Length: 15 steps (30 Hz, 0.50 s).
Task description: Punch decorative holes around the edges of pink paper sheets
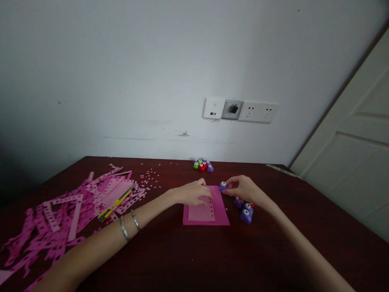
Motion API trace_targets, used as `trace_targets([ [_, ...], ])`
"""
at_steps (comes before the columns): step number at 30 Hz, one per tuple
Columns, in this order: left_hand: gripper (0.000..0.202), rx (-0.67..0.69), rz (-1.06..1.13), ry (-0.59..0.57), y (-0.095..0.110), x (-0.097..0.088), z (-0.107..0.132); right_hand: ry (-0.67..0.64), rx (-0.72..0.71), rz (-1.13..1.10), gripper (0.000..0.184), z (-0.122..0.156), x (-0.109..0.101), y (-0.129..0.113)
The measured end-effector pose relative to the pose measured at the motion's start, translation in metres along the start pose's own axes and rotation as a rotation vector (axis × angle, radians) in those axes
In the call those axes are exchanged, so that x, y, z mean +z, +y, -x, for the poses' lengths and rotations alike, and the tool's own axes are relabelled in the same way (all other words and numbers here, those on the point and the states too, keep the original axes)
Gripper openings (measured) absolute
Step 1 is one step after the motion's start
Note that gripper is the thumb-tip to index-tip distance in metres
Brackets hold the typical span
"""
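Observation:
A light pink sheet [200, 213] lies on a darker magenta sheet [221, 207], with a row of small dark dots or holes along its right side. My left hand [194, 193] rests over the upper part of the light sheet, fingers apart and palm down. At the upper right corner of the sheets, my right hand [242, 189] pinches a small purple craft punch [223, 186] with a white eye-like top. Partly under my right wrist sit several more small punches [247, 213], purple ones and a bit of red showing.
Cut and punched pink paper strips [64, 212] cover the table's left side, with a yellow utility knife [116, 203] on them. Small pink bits [147, 179] lie scattered nearby. More coloured punches [202, 165] stand by the wall. A ruler-like strip [283, 170] lies back right.

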<state>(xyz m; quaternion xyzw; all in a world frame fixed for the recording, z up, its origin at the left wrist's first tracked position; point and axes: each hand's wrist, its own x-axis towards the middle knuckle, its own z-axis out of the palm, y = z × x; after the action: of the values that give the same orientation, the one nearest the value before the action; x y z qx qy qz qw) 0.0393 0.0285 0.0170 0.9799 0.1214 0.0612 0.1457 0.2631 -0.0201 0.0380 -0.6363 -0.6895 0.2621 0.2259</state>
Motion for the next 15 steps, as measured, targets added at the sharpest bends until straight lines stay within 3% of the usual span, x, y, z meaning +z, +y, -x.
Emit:
trace_targets([
  [7, 0.029, 0.07, -0.124, -0.096, -0.001, 0.005, -0.009, -0.012, 0.019, -0.027, 0.023, 0.0, -0.005, 0.001],
  [15, 0.012, -0.016, -0.114, -0.038, -0.002, 0.003, -0.014, -0.013, 0.0, -0.059, 0.025, -0.002, -0.004, 0.004],
])
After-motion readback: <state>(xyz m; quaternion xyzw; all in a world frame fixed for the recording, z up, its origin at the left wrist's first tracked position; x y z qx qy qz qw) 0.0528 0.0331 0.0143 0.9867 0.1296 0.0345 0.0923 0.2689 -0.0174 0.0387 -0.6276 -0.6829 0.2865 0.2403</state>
